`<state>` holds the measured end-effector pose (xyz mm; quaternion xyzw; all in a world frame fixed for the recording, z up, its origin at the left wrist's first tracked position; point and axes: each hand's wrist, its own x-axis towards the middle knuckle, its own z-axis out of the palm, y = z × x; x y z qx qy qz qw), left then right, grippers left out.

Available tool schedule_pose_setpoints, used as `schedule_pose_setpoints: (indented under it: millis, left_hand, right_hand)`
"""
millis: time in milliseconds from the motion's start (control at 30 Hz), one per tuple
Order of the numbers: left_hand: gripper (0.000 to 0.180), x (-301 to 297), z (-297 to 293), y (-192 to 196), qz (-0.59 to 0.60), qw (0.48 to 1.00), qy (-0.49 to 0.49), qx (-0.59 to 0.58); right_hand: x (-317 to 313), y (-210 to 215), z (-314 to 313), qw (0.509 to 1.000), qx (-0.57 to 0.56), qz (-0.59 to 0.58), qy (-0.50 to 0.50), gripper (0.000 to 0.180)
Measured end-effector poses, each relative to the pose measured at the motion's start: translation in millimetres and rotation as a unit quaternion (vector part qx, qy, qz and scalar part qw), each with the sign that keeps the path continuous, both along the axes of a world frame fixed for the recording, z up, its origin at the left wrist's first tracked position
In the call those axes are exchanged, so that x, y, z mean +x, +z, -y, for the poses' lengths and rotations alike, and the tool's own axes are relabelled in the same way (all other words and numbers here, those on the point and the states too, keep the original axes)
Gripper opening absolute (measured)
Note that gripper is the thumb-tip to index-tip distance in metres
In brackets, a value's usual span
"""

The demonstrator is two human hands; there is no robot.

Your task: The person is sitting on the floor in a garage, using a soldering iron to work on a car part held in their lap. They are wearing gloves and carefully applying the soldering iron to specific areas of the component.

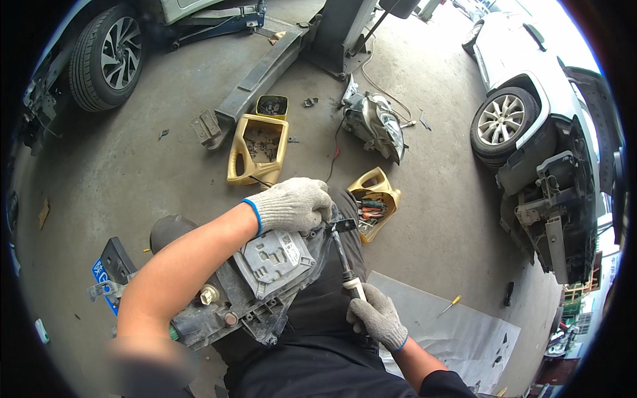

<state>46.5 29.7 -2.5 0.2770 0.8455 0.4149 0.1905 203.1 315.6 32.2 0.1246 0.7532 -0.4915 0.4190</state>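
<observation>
A car headlight assembly (pixel 229 312) lies back side up across my lap, with a grey metal control module (pixel 275 262) on it. My left hand (pixel 295 204), in a knitted glove with a blue cuff, reaches over its far edge, fingers curled closed. What those fingers hold is hidden. Beside them a black bracket tab (pixel 343 225) sticks out from the housing. In my gloved right hand (pixel 378 318) is a soldering iron (pixel 342 255) with a white handle. Its metal shaft points up and away, and the tip meets the tab.
Beyond my knees stand a cut-open gold jug (pixel 257 118) of small parts and another gold jug (pixel 391 197) holding tools. A second headlight (pixel 378 123) lies on the floor. A yellow screwdriver (pixel 450 305) rests on a pale sheet (pixel 464 335) at right. Cars flank both sides.
</observation>
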Motion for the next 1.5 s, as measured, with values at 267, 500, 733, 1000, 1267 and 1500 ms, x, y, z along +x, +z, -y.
schedule_pose_setpoints:
  millis: [267,500,733,1000,1267,1500]
  left_hand:
    - [0.027,-0.9,0.6,-5.9,-0.022,1.000,-0.003,0.011]
    - [0.028,-2.4,1.0,-9.3,-0.039,0.999,-0.010,-0.006]
    - [0.027,-1.2,1.2,-1.3,-0.021,1.000,-0.006,-0.018]
    - [0.028,-1.9,-0.5,0.8,0.014,1.000,-0.001,-0.017]
    - [0.028,-2.4,0.3,-4.6,-0.020,1.000,-0.006,-0.012]
    - [0.028,-2.5,0.7,-7.1,-0.036,0.999,-0.006,-0.013]
  right_hand:
    - [-0.8,-0.4,-0.8,1.000,0.000,-0.003,-0.002,0.045]
    - [-2.6,1.9,2.3,1.000,0.008,-0.003,-0.002,0.044]
    - [-2.5,1.2,3.0,1.000,0.011,-0.014,0.001,0.043]
    - [-1.1,-1.1,1.3,0.999,0.021,-0.027,0.008,0.042]
    - [-0.2,-3.3,1.9,0.999,0.035,-0.039,0.011,0.043]
    - [-1.0,-0.4,5.5,0.997,0.055,-0.057,0.026,0.043]
